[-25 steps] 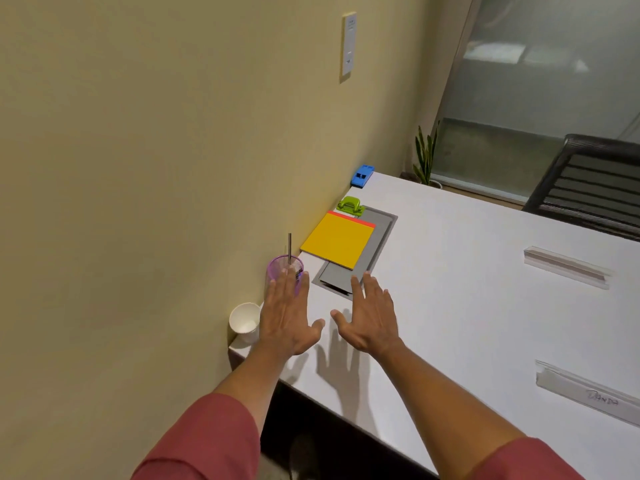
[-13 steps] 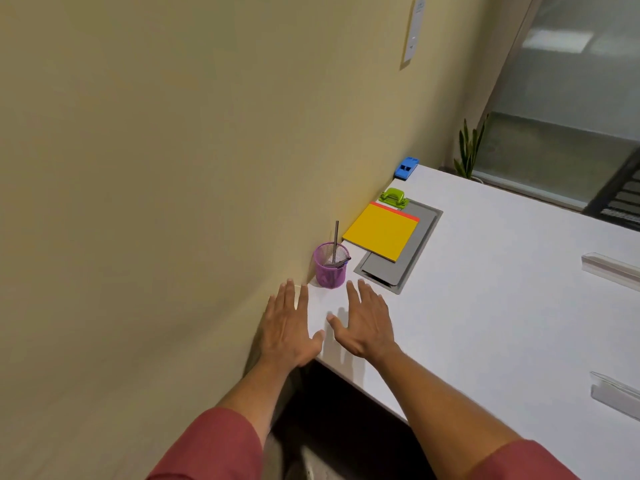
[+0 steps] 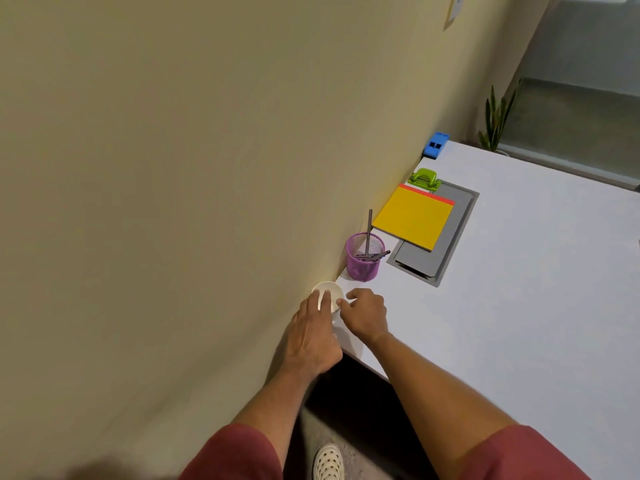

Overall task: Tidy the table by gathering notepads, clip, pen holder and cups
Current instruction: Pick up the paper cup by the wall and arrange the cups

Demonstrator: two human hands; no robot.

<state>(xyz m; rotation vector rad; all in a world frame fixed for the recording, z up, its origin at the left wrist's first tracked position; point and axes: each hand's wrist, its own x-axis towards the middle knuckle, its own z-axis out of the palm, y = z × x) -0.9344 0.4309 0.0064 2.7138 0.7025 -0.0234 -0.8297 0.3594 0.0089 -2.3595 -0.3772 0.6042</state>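
A white paper cup (image 3: 328, 292) stands at the table's near left corner, against the wall. My left hand (image 3: 311, 337) reaches to it with straight fingers that lie on its near left side. My right hand (image 3: 365, 315) is curled, and its thumb and fingertips pinch the cup's right rim. Just beyond stands a purple mesh pen holder (image 3: 363, 261) with pens in it. Farther along the wall, a yellow notepad (image 3: 414, 218) lies stacked on an orange one. A green clip (image 3: 424, 178) sits at its far end.
The notepads lie on a grey cable hatch (image 3: 450, 233) set into the white table (image 3: 536, 289). A blue object (image 3: 436, 145) sits by the wall at the far end, with a potted plant (image 3: 497, 119) behind. The table's near edge runs under my forearms.
Both hands went from hovering flat over the table to the white cup at the corner; the right hand's fingers curled at its rim. The view swung left and down.
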